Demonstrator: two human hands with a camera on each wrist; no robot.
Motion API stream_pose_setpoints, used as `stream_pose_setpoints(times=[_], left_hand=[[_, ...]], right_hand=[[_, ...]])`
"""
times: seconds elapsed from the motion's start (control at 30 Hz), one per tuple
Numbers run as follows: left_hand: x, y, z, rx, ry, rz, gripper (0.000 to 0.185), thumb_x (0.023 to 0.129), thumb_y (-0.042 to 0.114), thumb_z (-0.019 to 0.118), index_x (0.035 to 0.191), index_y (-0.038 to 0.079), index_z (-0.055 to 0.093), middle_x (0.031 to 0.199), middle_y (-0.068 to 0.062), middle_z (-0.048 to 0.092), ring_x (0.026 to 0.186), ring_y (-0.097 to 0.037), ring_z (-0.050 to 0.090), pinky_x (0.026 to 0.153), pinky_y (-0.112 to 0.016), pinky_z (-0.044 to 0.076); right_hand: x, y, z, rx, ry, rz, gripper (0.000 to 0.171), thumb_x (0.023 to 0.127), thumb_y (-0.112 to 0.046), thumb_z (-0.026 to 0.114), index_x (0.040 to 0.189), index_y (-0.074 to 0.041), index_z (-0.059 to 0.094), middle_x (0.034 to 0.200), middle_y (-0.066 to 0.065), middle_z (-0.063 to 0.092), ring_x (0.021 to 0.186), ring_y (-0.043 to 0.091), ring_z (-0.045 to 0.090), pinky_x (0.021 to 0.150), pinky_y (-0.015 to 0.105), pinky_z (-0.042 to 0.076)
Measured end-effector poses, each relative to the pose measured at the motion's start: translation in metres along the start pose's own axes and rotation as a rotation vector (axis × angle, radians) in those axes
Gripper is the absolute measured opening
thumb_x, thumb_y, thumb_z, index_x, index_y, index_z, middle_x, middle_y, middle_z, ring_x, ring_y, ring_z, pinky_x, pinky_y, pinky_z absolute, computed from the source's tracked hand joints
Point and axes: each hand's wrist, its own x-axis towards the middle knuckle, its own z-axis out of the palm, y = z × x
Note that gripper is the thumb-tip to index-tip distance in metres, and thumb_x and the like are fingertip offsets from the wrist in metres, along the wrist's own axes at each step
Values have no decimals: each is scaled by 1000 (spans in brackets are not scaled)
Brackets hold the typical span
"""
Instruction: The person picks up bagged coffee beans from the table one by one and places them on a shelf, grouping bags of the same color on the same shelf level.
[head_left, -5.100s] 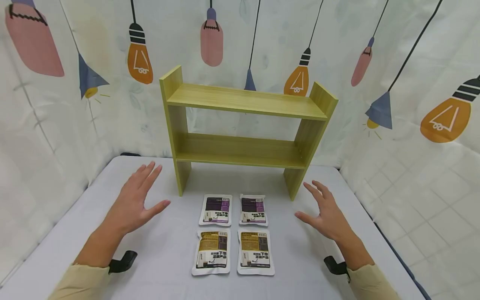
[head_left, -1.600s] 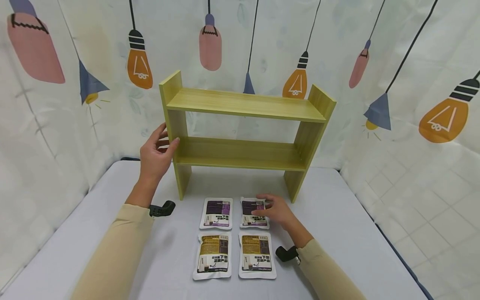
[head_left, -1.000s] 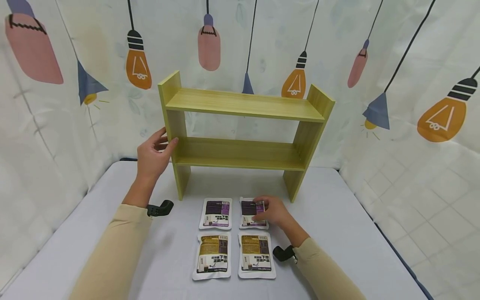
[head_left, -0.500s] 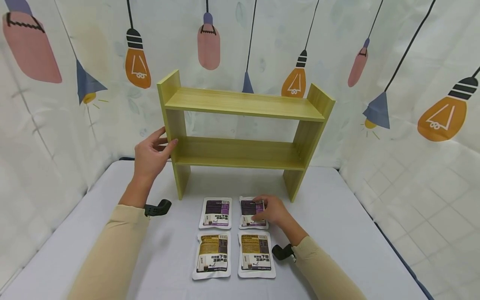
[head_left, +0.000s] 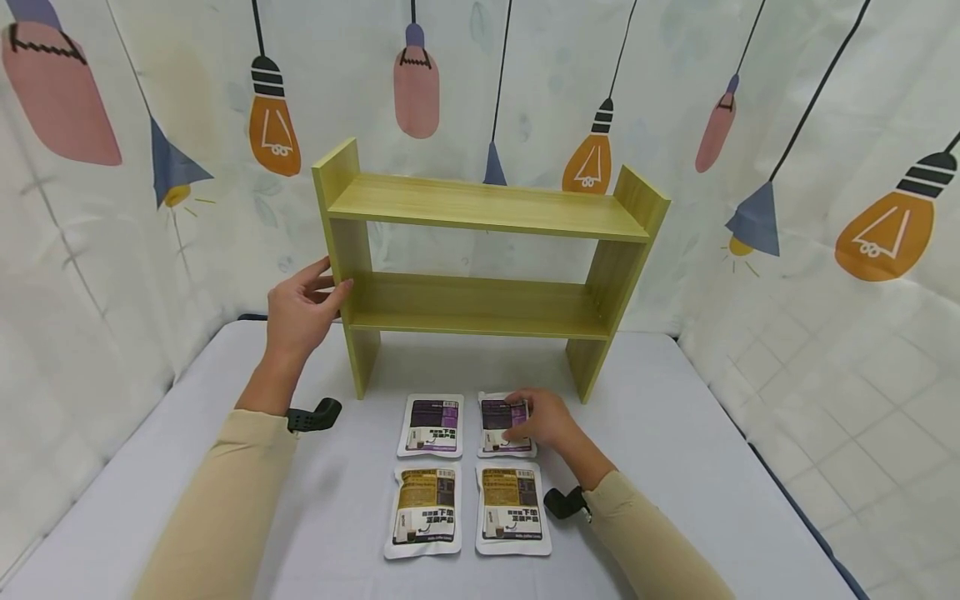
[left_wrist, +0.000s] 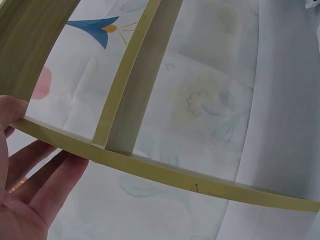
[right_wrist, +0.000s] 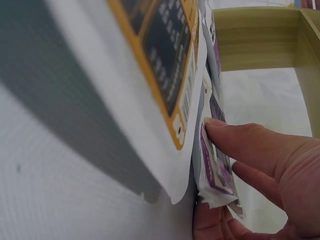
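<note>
A yellow-green wooden shelf (head_left: 487, 208) with two boards stands at the back of the table. My left hand (head_left: 303, 304) holds its left side panel, thumb on the front edge and fingers behind; the left wrist view shows the panel edge (left_wrist: 165, 172) across that hand (left_wrist: 35, 185). Two purple packets (head_left: 432, 425) and two yellow packets (head_left: 424, 507) lie flat in a square before the shelf. My right hand (head_left: 542, 419) pinches the right edge of the back right purple packet (head_left: 493, 417). In the right wrist view that packet (right_wrist: 215, 165) lifts slightly between thumb and fingers (right_wrist: 250, 145).
The table (head_left: 675, 450) has a pale grey cloth. White curtains printed with lamps (head_left: 885, 225) close in the back and both sides. The front right yellow packet (head_left: 512, 508) lies just under my right wrist. Black wrist mounts (head_left: 311, 415) sit on both sleeves.
Five seconds ago both hands hovered open over the table. Since then the left went to the shelf's side panel and the right to the purple packet. Over the last second little has moved.
</note>
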Motion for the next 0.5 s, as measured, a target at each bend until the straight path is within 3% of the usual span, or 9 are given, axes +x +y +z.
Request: stream_pose_setpoints(times=[0.23,0.33,0.5], left_hand=[[-1,0,-1,-2,-11,-19,57,97,38,69,150,25,53,131,-18,70,103,-35,74,68,-11,57],[-1,0,-2,-7,-13,-22,56,97,37,70,149,26,54,130,-19,70,97,-25,76,68,-12,58],[1,-2,-2,-25,-13,-20,56,96,38,71,148,26,56,128,-18,71,86,-1,71,67,-13,58]], right_hand=[[-1,0,-1,17,3,-27,55,69,-20,96,120,-16,75,130,15,67,117,33,62,102,52,54],[-1,1,-1,23,-3,-36,54,69,-20,96,119,-16,75,131,14,67,118,33,62,103,53,53],[0,2,-2,41,-23,-37,53,70,-21,95,119,-18,75,123,11,69,107,27,62,95,47,56]])
